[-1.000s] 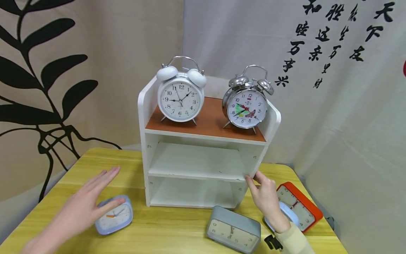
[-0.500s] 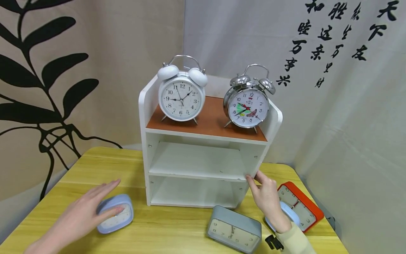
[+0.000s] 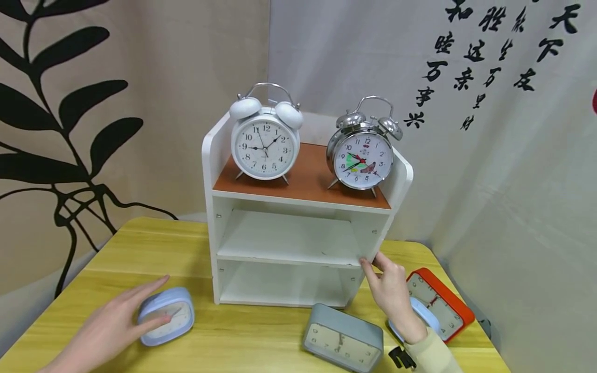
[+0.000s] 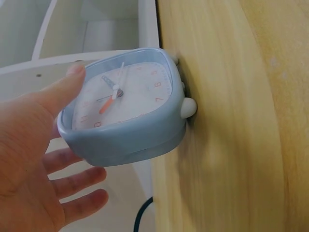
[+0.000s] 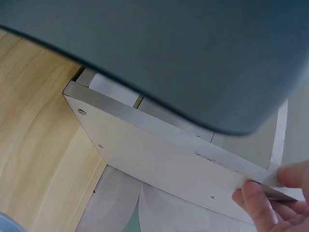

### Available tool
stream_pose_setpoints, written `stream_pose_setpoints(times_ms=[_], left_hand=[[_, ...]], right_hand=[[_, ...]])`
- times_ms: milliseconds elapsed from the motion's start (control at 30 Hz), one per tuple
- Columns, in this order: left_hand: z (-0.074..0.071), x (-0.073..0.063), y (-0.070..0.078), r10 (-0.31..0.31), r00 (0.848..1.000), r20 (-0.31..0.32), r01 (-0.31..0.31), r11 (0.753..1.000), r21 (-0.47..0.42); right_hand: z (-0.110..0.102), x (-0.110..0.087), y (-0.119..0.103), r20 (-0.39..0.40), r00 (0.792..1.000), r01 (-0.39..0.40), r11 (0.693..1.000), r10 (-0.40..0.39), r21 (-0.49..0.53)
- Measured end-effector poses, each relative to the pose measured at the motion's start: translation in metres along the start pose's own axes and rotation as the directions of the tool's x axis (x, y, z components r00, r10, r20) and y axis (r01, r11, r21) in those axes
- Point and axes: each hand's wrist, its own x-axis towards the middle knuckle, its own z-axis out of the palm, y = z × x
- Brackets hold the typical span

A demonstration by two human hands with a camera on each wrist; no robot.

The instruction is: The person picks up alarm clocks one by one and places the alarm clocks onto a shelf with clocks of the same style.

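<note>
My left hand (image 3: 109,324) is spread around a small light-blue alarm clock (image 3: 179,316) on the table's left side. In the left wrist view the thumb (image 4: 58,92) lies across the edge of the clock's face, while the other fingers (image 4: 79,186) stay straight and apart behind it. The clock stands on the wood on small white feet (image 4: 189,108). My right hand (image 3: 392,287) pinches the right side panel of a white shelf unit (image 3: 289,257), thumb at the front edge and fingers on the outside, as the right wrist view also shows.
A white twin-bell clock (image 3: 266,147) and a silver one (image 3: 364,160) stand on the brown top shelf. A grey clock (image 3: 345,336) is in front of the unit. A red clock (image 3: 443,305) and another light-blue clock (image 3: 425,314), partly hidden by my right arm, lie at right.
My left hand has lowered towards the light-blue clock, its fingers moving from above it down beside it. The right hand keeps its hold on the shelf unit.
</note>
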Motion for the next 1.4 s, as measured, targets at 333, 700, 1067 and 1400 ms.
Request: stream_pose_setpoints(times_ms=[333,700,1067,1400], left_hand=[[0.004,-0.001,-0.002,0.019,1.000,-0.020,-0.020,0.999,-0.044],[0.010,-0.003,-0.002,0.024,0.998,-0.054,-0.030,0.993,-0.115],[0.014,-0.009,0.007,0.031,0.984,-0.175,-0.057,0.988,-0.146],[0.013,-0.009,0.028,0.060,0.965,-0.257,-0.103,0.983,-0.155]], right_hand=[[0.000,-0.002,0.002,-0.004,1.000,0.007,1.000,-0.007,0.006],[0.000,-0.002,0.002,0.006,1.000,-0.005,1.000,0.005,0.002],[0.000,0.000,0.000,0.002,1.000,0.011,1.000,-0.011,0.004],[-0.001,0.000,0.000,0.008,1.000,0.008,1.000,-0.008,0.004]])
